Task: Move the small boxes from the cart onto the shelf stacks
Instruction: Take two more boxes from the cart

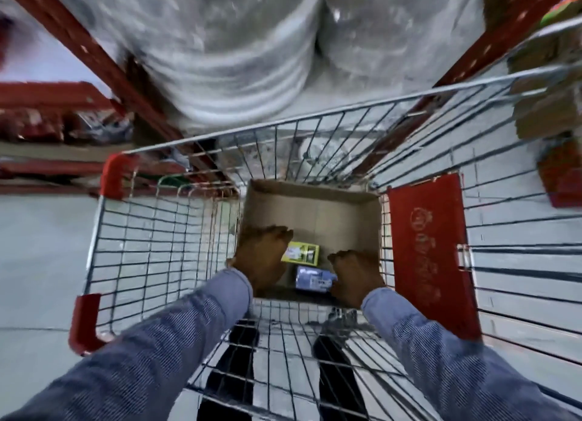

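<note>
Left hand (263, 256) reaching into cardboard carton (315, 212), grip touching yellow-green small box (304, 253), closure unclear, right hand (354, 275) beside blue small box (315, 278), grip unclear, carton inside wire cart (151, 231), box print blurred, red panel (431, 256) bearing unreadable white script

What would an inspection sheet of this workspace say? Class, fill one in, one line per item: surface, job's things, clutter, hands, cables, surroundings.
Surface: wire cart holding an open cardboard carton; grey floor beneath.
Job's things: yellow-green small box and blue small box lying in the carton, close together.
Clutter: nothing seen in the cart beyond the carton.
Hands: left hand reaches into the carton at the yellow-green box; right hand at the blue box; grip unclear through blur.
Cables: nothing seen.
Surroundings: red shelf uprights, plastic-wrapped stacks ahead, brown boxes on the right.
</note>
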Demonstrator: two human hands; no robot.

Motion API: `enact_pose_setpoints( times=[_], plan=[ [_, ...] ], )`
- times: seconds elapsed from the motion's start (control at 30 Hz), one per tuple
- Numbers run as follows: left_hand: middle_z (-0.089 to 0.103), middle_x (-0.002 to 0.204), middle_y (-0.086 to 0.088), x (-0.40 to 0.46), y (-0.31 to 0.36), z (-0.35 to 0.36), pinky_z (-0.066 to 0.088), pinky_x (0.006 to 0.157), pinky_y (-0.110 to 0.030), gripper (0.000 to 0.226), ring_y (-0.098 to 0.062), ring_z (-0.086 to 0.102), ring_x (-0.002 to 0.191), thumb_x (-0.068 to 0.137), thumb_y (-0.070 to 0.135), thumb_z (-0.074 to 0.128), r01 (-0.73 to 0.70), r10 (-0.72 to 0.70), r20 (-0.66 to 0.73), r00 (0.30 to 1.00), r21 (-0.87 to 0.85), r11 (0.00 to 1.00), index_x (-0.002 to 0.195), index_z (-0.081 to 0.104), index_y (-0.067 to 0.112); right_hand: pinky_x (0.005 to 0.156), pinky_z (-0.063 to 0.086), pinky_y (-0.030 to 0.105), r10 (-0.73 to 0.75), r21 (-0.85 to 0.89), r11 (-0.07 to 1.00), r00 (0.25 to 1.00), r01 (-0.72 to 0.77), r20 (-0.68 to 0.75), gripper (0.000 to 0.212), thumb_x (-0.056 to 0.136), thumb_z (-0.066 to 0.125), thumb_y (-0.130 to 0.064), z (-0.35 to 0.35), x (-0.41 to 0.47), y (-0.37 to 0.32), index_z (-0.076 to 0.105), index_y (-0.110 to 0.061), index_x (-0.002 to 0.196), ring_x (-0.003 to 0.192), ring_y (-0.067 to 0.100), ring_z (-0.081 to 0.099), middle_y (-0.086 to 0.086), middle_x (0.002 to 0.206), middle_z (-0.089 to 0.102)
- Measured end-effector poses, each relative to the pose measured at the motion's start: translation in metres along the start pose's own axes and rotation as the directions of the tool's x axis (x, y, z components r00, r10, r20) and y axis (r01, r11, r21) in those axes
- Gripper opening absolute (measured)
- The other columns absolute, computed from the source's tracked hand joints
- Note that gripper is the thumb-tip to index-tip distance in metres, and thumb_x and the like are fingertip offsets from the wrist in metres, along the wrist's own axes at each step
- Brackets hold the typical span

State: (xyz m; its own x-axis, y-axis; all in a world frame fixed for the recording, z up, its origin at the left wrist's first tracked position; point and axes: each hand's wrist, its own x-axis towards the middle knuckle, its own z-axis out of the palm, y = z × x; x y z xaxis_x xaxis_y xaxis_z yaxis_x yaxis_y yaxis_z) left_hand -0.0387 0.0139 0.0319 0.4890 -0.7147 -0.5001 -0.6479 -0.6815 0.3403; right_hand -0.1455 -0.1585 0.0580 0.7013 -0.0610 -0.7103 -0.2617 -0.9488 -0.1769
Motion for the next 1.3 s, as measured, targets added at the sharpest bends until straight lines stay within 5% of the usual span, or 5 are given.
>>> enact_pose_setpoints(
  times=[0.17,0.4,0.73,1.07,1.3],
  plan=[
    [0.054,0.137,-0.018,0.025,-0.01,0.034,0.044,0.102,-0.045,0.061,-0.036,0.051,0.123,0.078,0.012,0.068,-0.02,0.02,0.055,0.998,-0.005,1.0,0.135,0.048,0.006,0.081,0.052,0.038,0.004,-0.082,0.997,0.997,0.002,0.073,0.021,0.083,0.061,-0.007,0.025,0.02,-0.003,0.066,-0.003,0.103,0.104,0.034,0.063,0.018,0.112,0.067],
    [0.062,0.126,-0.014,0.037,-0.017,0.032,0.047,0.096,-0.045,0.054,-0.032,0.057,0.114,0.075,0.01,0.073,-0.018,0.02,0.052,0.998,-0.04,0.999,0.126,0.054,0.009,0.081,0.051,0.035,0.014,0.015,1.0,0.998,-0.014,0.056,0.018,0.086,0.06,-0.015,0.034,0.033,0.005,0.067,-0.006,0.1,0.101,0.033,0.064,0.017,0.111,0.067],
    [0.071,0.109,-0.01,-0.003,-0.003,-0.074,0.054,0.077,-0.038,0.054,-0.03,0.066,0.095,0.069,0.021,0.079,0.071,-0.092,-0.226,0.97,-0.1,0.992,0.12,0.062,0.019,0.08,0.052,0.034,-0.068,-0.01,0.998,0.995,0.067,-0.075,0.053,0.066,0.082,-0.037,-0.04,0.002,0.002,0.06,-0.018,0.11,0.096,0.027,0.062,0.009,0.109,0.065],
    [0.077,0.091,0.001,-0.141,0.032,-0.279,0.059,0.066,-0.036,0.045,-0.019,0.071,0.078,0.057,0.028,0.087,0.019,-0.063,-0.586,0.808,-0.081,0.997,0.1,0.07,0.025,0.06,0.043,0.03,-0.145,-0.074,0.989,0.874,0.125,-0.463,0.045,0.057,0.071,-0.052,-0.231,-0.129,-0.036,0.064,-0.019,0.087,0.08,0.026,0.064,0.004,0.084,0.07],
    [0.077,0.099,0.003,-0.245,0.068,-0.418,0.056,0.07,-0.027,0.064,-0.016,0.071,0.078,0.046,0.032,0.071,0.041,-0.018,-0.83,0.557,0.005,0.999,0.11,0.072,0.025,0.061,0.046,0.028,-0.196,-0.181,0.979,0.672,0.093,-0.714,0.056,0.048,0.074,-0.048,-0.35,-0.248,-0.063,0.064,-0.027,0.099,0.078,0.019,0.056,-0.004,0.088,0.069]
  ],
)
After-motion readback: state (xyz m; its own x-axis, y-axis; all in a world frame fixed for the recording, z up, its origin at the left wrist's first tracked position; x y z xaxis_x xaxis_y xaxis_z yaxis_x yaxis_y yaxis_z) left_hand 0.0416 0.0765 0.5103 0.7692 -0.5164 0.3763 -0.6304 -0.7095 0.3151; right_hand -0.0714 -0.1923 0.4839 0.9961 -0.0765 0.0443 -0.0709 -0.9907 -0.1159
